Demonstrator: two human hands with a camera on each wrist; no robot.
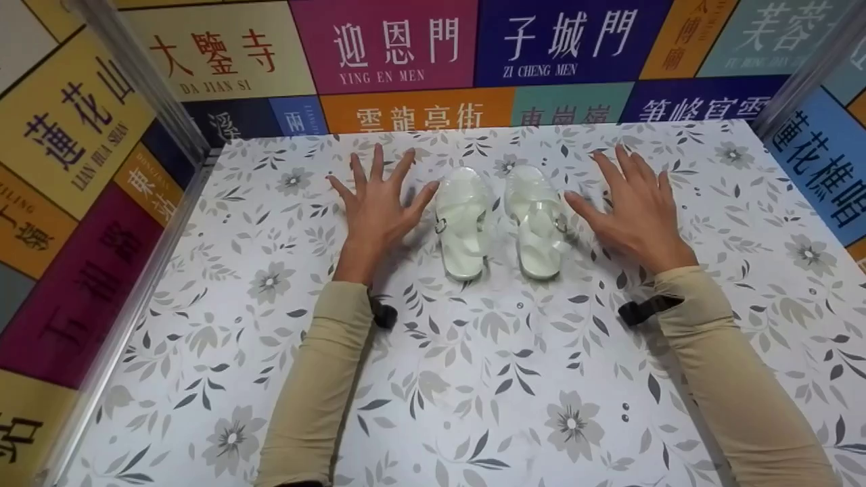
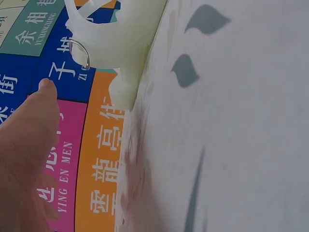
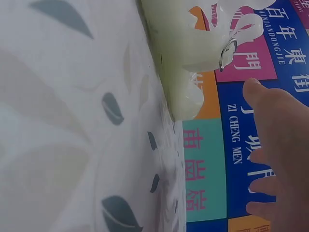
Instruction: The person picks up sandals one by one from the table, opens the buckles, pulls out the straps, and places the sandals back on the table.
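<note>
Two pale green sandals stand side by side on the table, toes toward the back wall. The left sandal (image 1: pixel 463 223) has a small metal buckle on its left side; the right sandal (image 1: pixel 536 223) carries its buckle on the right, with a strap lying loosely across it. My left hand (image 1: pixel 381 206) is spread beside the left sandal, thumb pointing toward its buckle. To the right of the other sandal, my right hand (image 1: pixel 636 210) is held with fingers apart and thumb toward the shoe. Neither hand holds anything. In the wrist views each thumb appears near a buckle (image 2: pixel 79 54).
A white tabletop (image 1: pixel 473 379) with grey flowers and leaves lies under everything. Behind it rises a wall of coloured panels (image 1: pixel 399 47) with Chinese lettering, with more panels along both sides. Dark straps (image 1: pixel 646 310) sit at both wrists, by the tan sleeves (image 1: pixel 318 385).
</note>
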